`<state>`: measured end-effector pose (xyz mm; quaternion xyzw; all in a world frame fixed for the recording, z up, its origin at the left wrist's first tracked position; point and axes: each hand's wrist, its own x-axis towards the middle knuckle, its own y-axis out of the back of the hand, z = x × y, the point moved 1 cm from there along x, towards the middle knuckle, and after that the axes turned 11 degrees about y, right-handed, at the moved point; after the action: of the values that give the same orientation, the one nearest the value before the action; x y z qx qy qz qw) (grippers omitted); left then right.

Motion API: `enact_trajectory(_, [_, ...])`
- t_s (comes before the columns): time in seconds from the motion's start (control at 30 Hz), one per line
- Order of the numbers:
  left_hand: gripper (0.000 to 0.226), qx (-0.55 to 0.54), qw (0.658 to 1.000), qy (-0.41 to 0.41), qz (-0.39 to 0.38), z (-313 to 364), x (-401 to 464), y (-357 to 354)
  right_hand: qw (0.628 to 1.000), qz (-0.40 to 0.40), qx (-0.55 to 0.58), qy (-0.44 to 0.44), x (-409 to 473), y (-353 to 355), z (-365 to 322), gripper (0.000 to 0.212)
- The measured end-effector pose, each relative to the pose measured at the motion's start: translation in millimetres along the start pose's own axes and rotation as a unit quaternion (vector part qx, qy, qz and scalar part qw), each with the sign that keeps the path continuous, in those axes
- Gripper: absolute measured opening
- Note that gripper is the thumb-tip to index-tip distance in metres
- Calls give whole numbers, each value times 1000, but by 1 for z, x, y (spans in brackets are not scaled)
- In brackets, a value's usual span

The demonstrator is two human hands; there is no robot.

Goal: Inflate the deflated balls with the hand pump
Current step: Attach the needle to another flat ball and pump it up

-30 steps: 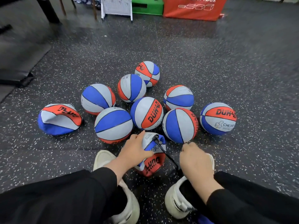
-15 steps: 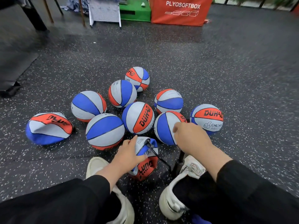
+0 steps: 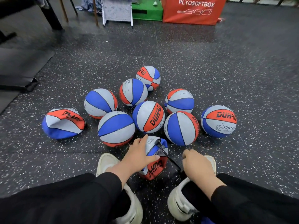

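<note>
A crumpled, deflated ball in red, white and blue lies on the floor between my feet. My left hand grips its top left side. A thin black pump hose runs from the ball's valve down to the right. My right hand is curled round the pump handle, which its fingers hide, low over my right shoe. A second deflated ball lies collapsed at the far left. Several round, inflated balls sit in a cluster beyond.
My white shoes flank the held ball on speckled black rubber flooring. At the back stand an orange soft box, a green box and a white rack. Dark mats and table legs are at the left.
My right hand has dropped from beside the far balls back to low over my right shoe, pressing the pump handle down. My left hand keeps its hold on the deflated ball.
</note>
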<state>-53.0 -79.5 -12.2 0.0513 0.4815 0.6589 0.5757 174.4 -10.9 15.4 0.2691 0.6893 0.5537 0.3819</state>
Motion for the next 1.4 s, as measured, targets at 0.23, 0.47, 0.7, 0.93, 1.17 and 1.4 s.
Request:
enact_trajectory(0.23, [108,2,1000,-3,15,-1,6,-3,998,58,10,6,26,114,-3,24])
enact_trajectory(0.47, [109,5,1000,-2,20,-1,8,-5,992,100,-74,19,-10,25,-6,29])
enact_trajectory(0.7, [113,9,1000,-11,-7,1,3,-2,992,41,-110,45,-2,2,-1,48])
enact_trajectory(0.93, [110,-11,1000,-5,13,-6,9,-4,989,114,-69,63,27,101,5,22])
enact_trajectory(1.17, [108,-14,999,-8,41,-2,12,-10,994,98,-5,-57,31,61,27,68])
enact_trajectory(1.4, [109,4,1000,-3,19,2,9,-6,996,91,-19,11,-1,-13,-10,38])
